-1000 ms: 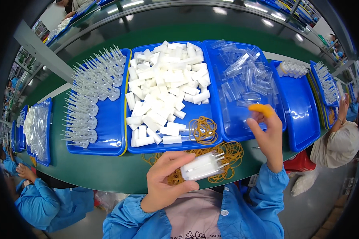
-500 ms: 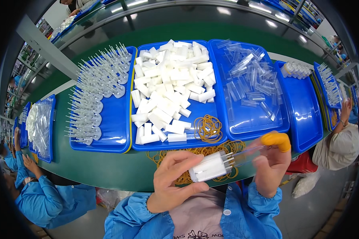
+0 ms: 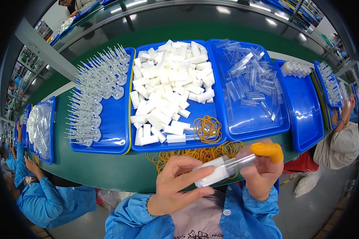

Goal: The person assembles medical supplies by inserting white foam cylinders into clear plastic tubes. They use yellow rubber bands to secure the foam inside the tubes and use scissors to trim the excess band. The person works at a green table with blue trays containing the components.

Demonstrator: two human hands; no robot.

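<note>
My left hand [image 3: 179, 185] is closed round a bundle of white foam blocks [image 3: 212, 176], the fingers above and the thumb side below. At the bundle's right end sits a clear plastic tube [image 3: 242, 161], lined up with it. My right hand [image 3: 263, 171], with a yellow finger cot [image 3: 267, 150] on one finger, pinches the tube's far end. Both parts tilt up to the right, over the table's front edge. Thin pins at the bundle's end are hard to make out behind the clear plastic. Behind my hands lies a heap of tan rubber bands [image 3: 183, 156].
Blue trays stand in a row: one with pin-topped clear pieces [image 3: 95, 95], one with white foam blocks [image 3: 167, 85] and rubber bands [image 3: 207, 129], one with clear tubes [image 3: 249, 73], and another [image 3: 307, 115] with white-and-clear pieces. Co-workers sit at left [image 3: 48, 199] and right [image 3: 339, 143].
My right hand has moved left and slightly down, bringing the clear tube onto the bundle's pin end. The pins that stuck out bare before are now covered by the tube.
</note>
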